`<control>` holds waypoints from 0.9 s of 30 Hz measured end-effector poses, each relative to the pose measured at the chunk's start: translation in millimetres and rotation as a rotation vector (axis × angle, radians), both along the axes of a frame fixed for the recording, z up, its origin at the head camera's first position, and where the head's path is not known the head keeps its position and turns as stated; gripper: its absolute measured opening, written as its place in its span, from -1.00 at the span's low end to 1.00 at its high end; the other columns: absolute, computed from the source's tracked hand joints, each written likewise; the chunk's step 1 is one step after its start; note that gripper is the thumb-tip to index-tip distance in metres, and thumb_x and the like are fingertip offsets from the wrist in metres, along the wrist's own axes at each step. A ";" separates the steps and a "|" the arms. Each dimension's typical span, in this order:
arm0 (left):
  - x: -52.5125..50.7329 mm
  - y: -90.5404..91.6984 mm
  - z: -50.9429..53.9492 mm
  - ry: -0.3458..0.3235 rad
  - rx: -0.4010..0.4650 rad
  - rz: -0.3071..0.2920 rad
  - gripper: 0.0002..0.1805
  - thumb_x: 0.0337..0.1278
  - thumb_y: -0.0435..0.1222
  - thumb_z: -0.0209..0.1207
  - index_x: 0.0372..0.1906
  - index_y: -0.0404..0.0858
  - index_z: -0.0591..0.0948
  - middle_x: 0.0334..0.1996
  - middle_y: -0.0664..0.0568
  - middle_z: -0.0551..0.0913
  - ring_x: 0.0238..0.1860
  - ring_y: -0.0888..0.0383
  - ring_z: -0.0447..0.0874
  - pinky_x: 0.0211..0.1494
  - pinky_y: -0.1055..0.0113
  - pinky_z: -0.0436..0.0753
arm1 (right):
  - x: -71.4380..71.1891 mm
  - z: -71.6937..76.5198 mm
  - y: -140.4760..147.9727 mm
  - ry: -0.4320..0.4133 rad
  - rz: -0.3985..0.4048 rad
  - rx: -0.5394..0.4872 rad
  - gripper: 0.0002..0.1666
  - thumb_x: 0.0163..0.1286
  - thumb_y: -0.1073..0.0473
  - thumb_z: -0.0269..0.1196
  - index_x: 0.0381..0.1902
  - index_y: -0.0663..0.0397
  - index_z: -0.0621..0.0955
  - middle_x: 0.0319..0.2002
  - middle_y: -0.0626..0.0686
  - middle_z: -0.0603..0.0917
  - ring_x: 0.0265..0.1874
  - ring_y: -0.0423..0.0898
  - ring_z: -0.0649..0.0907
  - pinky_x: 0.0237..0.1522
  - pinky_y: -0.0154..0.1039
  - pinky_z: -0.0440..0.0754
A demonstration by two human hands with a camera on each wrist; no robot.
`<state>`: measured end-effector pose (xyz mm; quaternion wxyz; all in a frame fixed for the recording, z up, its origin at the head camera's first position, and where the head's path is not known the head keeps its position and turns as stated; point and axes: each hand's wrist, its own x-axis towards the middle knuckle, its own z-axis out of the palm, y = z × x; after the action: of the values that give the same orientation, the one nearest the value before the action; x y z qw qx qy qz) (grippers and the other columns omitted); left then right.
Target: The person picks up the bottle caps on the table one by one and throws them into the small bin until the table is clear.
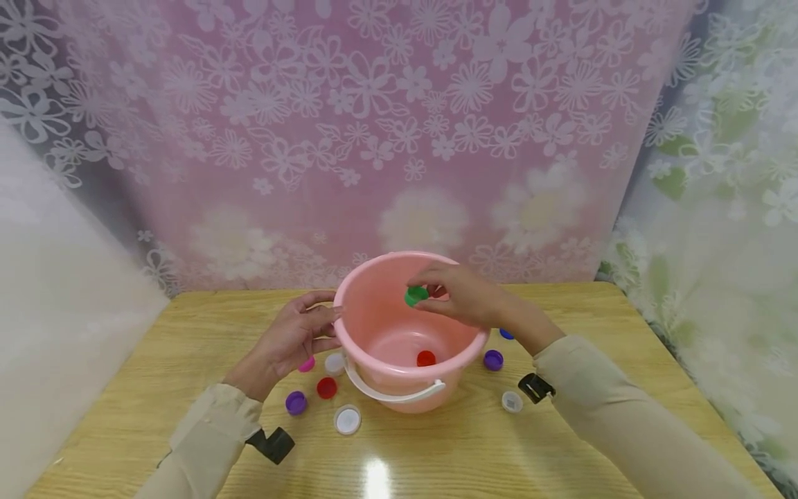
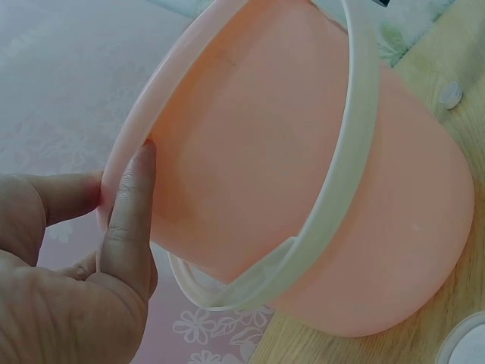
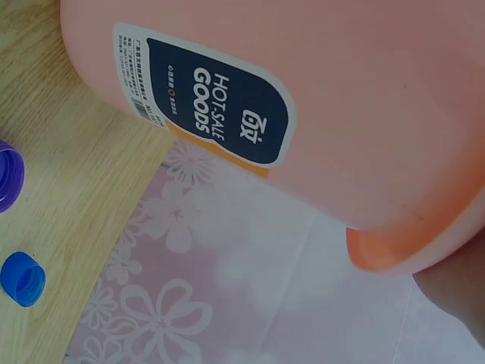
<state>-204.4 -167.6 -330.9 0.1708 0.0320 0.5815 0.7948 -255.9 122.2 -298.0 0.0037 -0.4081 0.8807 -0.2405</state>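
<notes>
Pinching a green cap (image 1: pixel 415 297) between the thumb and fingers of the right hand (image 1: pixel 464 294), at the mouth of the pink bucket (image 1: pixel 373 326). Reaches over the bucket's right rim to do so, with the cap seen against the bucket's inner wall. Grips the bucket's left rim with the left hand (image 1: pixel 298 334), clamping the edge between thumb and fingers. Shows a red cap (image 1: pixel 426 358) lying inside the bucket, on its bottom toward the near side. Carries a white handle (image 1: pixel 395 397) hanging down the bucket's near side, and a dark blue label (image 3: pixel 220 98) reading "HOT-SALE GOODS" on its outer wall.

On the wooden desk (image 1: pixel 455 457), left of the bucket: a pink cap (image 1: pixel 306 365) partly hidden by the left hand, a pale cap (image 1: pixel 334 364) just beside the bucket, another red cap (image 1: pixel 327 388) nearer the viewer, a purple cap (image 1: pixel 296 403) farther left. In front of the bucket, toward its left: a white cap (image 1: pixel 347 420). Right of the bucket: a second purple cap (image 1: pixel 493 360) close by, a blue cap (image 3: pixel 23 279) farther back, a whitish cap (image 1: pixel 512 402) toward the front. Behind the bucket: a pink floral curtain (image 1: pixel 424 173).
</notes>
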 end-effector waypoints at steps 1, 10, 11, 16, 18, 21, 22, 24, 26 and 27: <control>-0.1 0.1 -0.5 -0.002 0.003 0.001 -0.51 0.30 -0.41 0.11 0.26 -0.35 0.24 -0.38 -0.04 0.63 -0.45 0.12 0.68 -0.24 0.21 0.70 | 0.1 -0.5 -0.1 0.004 0.000 0.001 -0.58 0.34 0.12 0.27 0.13 0.10 0.58 -0.15 -0.08 0.60 -0.24 -0.15 0.54 -0.18 -0.23 0.60; 1.2 -1.9 -2.2 -0.025 0.035 0.008 -0.51 0.31 -0.41 0.10 0.27 -0.34 0.24 -0.36 -0.07 0.65 -0.42 0.11 0.70 -0.24 0.23 0.70 | -0.9 -5.2 -2.7 0.051 0.049 -0.058 -0.62 0.32 0.16 0.30 0.07 0.13 0.60 -0.08 -0.01 0.62 -0.23 -0.12 0.56 -0.15 -0.25 0.61; 1.3 -1.9 -2.1 -0.026 0.037 0.007 -0.51 0.31 -0.41 0.10 0.27 -0.34 0.24 -0.36 -0.08 0.65 -0.42 0.10 0.71 -0.24 0.23 0.70 | -0.6 -5.3 -2.8 0.057 0.049 -0.060 -0.62 0.31 0.16 0.30 0.07 0.12 0.60 -0.08 -0.01 0.62 -0.23 -0.12 0.56 -0.15 -0.26 0.60; 1.6 -1.6 -1.7 -0.033 0.053 0.005 -0.50 0.30 -0.41 0.11 0.27 -0.33 0.24 -0.36 -0.08 0.65 -0.41 0.11 0.71 -0.23 0.22 0.70 | -2.5 -7.8 -2.0 0.065 0.037 -0.057 -0.62 0.31 0.14 0.31 0.06 0.10 0.60 -0.08 -0.03 0.61 -0.23 -0.14 0.55 -0.16 -0.28 0.60; 1.5 -1.1 -1.4 -0.033 0.060 0.005 -0.51 0.31 -0.42 0.10 0.26 -0.33 0.24 -0.37 -0.08 0.66 -0.42 0.11 0.71 -0.24 0.22 0.70 | -3.1 -8.5 -1.9 0.066 0.032 -0.053 -0.62 0.31 0.14 0.31 0.07 0.09 0.60 -0.07 -0.04 0.61 -0.23 -0.15 0.55 -0.16 -0.29 0.60; 1.3 -0.5 -0.9 -0.036 0.070 0.005 -0.53 0.31 -0.43 0.09 0.26 -0.33 0.24 -0.38 -0.07 0.66 -0.43 0.11 0.71 -0.25 0.23 0.70 | -3.7 -8.8 -1.7 0.058 0.028 -0.043 -0.62 0.32 0.14 0.30 0.07 0.09 0.60 -0.06 -0.04 0.61 -0.23 -0.15 0.55 -0.16 -0.28 0.59; 1.2 -0.3 -0.8 -0.036 0.071 0.005 -0.53 0.32 -0.43 0.09 0.25 -0.33 0.24 -0.39 -0.07 0.66 -0.43 0.11 0.71 -0.25 0.23 0.70 | -3.7 -8.5 -1.8 0.051 0.025 -0.037 -0.62 0.32 0.13 0.30 0.07 0.09 0.60 -0.06 -0.04 0.61 -0.23 -0.15 0.55 -0.15 -0.27 0.59; 1.0 0.0 -0.5 -0.039 0.074 0.006 -0.54 0.32 -0.43 0.08 0.25 -0.33 0.25 -0.39 -0.07 0.66 -0.44 0.11 0.71 -0.25 0.23 0.70 | -3.1 -7.7 -1.8 0.040 0.025 -0.026 -0.59 0.33 0.13 0.29 0.10 0.13 0.59 -0.03 -0.01 0.61 -0.20 -0.13 0.56 -0.13 -0.23 0.59; 1.0 0.5 -0.3 -0.038 0.070 0.005 -0.54 0.32 -0.43 0.08 0.25 -0.32 0.25 -0.39 -0.07 0.66 -0.43 0.11 0.71 -0.25 0.22 0.70 | -2.8 -7.3 -1.5 0.025 0.013 -0.011 -0.55 0.34 0.11 0.27 0.14 0.16 0.56 0.02 0.03 0.60 -0.15 -0.10 0.58 -0.09 -0.19 0.58; 0.9 0.7 -0.4 -0.038 0.068 0.004 -0.54 0.31 -0.43 0.09 0.24 -0.32 0.25 -0.38 -0.07 0.66 -0.43 0.11 0.71 -0.25 0.22 0.70 | -2.6 -7.0 -1.3 0.016 0.007 -0.007 -0.53 0.35 0.10 0.26 0.16 0.18 0.55 0.04 0.06 0.60 -0.12 -0.08 0.58 -0.06 -0.16 0.58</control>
<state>-203.5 -166.9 -331.3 0.1791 0.0214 0.5508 0.8149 -258.5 121.0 -305.0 -0.0041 -0.4130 0.8784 -0.2404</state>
